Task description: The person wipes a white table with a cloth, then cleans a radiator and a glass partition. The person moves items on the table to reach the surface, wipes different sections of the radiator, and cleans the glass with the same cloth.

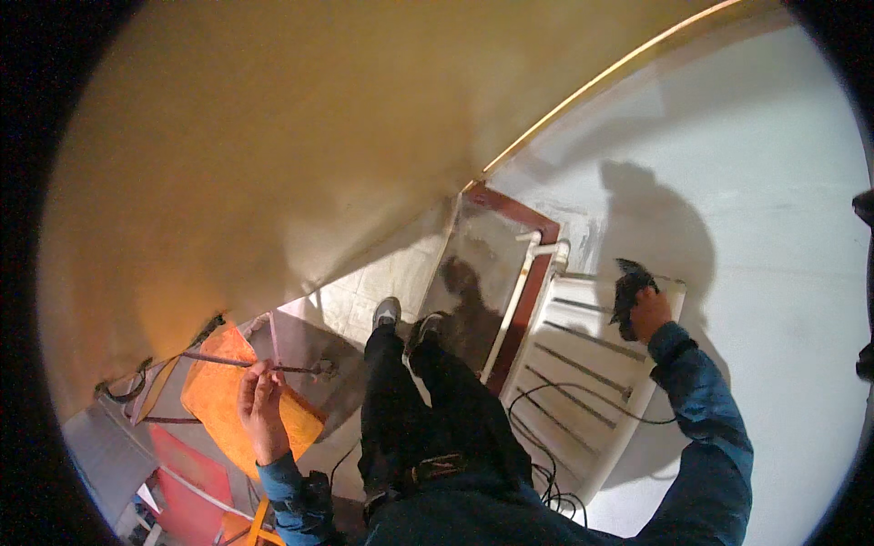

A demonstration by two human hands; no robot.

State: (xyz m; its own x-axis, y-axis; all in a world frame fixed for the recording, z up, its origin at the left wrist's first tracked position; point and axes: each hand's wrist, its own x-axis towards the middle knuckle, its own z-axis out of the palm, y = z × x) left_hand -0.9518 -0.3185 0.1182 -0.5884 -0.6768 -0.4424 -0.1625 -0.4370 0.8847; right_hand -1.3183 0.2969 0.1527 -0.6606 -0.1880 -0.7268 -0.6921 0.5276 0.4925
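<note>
My right hand [650,315] grips a black, crumpled, cloth-like item [629,290] above the top end of a white slatted radiator [588,389], beside the white wall [785,307]. Whether that item is a glove or a rag is unclear. On the other side, my left hand [263,409] has its fingertips pinched together at a thin dark bar [215,359]. I cannot tell if they grip the bar or only pass in front of it. Behind this hand hangs an orange cloth [218,403].
A large yellow-brown panel [259,150] slants across the upper left. White pipes [512,307] run beside the radiator, along a dark red border strip [520,334]. A black cable [526,430] loops over the radiator. Below the orange cloth lies a red sheet [191,471]. Pale tiles [369,286] cover the floor.
</note>
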